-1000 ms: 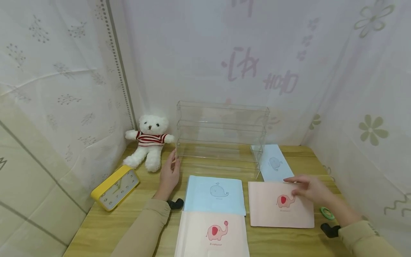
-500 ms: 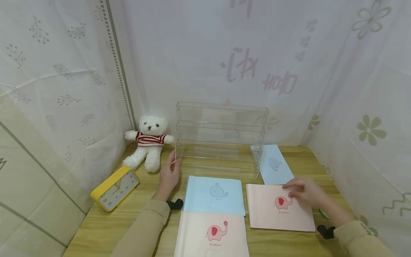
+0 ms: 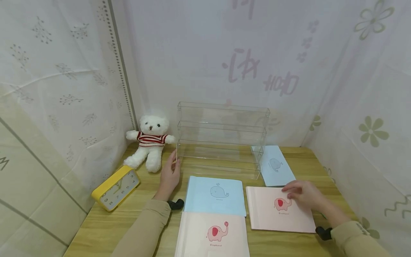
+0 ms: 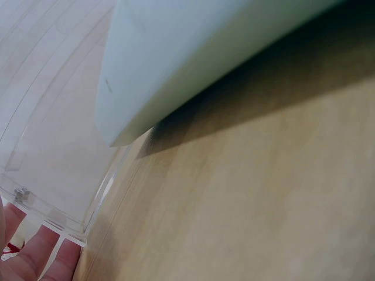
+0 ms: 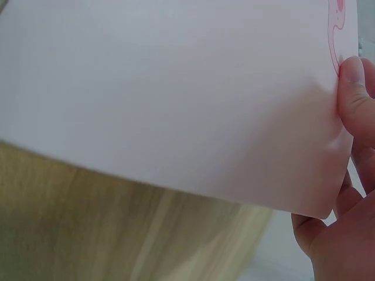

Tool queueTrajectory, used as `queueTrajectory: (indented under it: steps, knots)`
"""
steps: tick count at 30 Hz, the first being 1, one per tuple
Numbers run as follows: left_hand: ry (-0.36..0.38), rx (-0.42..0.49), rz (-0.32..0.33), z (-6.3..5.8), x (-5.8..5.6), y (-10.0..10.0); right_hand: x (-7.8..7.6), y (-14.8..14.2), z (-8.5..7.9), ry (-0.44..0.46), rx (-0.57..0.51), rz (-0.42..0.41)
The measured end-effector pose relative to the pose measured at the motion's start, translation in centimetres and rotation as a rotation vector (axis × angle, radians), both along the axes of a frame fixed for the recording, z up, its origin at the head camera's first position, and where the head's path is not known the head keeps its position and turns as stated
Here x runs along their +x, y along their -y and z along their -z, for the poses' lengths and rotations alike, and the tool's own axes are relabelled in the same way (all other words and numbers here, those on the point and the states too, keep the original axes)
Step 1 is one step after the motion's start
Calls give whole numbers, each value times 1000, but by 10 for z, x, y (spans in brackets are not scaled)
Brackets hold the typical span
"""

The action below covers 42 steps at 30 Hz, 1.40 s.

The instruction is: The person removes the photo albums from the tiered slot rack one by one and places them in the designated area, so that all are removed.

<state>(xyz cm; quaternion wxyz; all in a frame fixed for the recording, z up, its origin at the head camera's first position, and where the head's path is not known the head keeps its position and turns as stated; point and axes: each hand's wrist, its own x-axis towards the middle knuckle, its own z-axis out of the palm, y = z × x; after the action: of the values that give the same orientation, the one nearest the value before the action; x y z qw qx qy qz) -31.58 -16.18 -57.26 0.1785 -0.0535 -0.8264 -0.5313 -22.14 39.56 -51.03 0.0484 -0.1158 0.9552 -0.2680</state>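
My right hand [image 3: 305, 194] pinches the upper right edge of a pink booklet [image 3: 266, 210] printed with a red elephant. In the right wrist view, the thumb [image 5: 355, 102] lies on its cover and the other fingers are behind it. My left hand [image 3: 169, 175] grips the left side panel of a clear tiered display rack [image 3: 221, 153]; its fingers [image 4: 41, 249] show along the panel's edge in the left wrist view. Just in front of the rack lies a blue whale booklet [image 3: 202, 196], and a second pink elephant booklet [image 3: 192, 232] overlaps its near edge.
Another blue whale booklet [image 3: 279, 173] lies at the rack's right end, partly behind it. A white teddy bear [image 3: 151, 142] in a striped shirt sits left of the rack. A yellow clock [image 3: 117, 187] stands at the table's left edge. Patterned curtains [image 3: 205, 53] enclose the table [image 3: 154, 210].
My right hand and the pink booklet have shifted slightly nearer and left, uncovering more of the blue booklet behind. My left hand keeps its place at the rack.
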Motion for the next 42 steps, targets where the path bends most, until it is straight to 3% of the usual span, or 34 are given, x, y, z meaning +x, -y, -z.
queueTrajectory:
  steps: [18,28,35,39,42]
  knots:
    - [15,2,-4,-1,2,0,0,5,16,44,69,54]
    - [21,-12,-1,-2,2,1,1,10,19,27,127,55]
    - [36,-9,-3,-2,1,1,2,16,17,62,159,90]
    - [38,-14,2,-1,1,3,4,23,17,74,209,107]
    - [30,-5,-5,-2,-2,6,4,30,15,32,286,82]
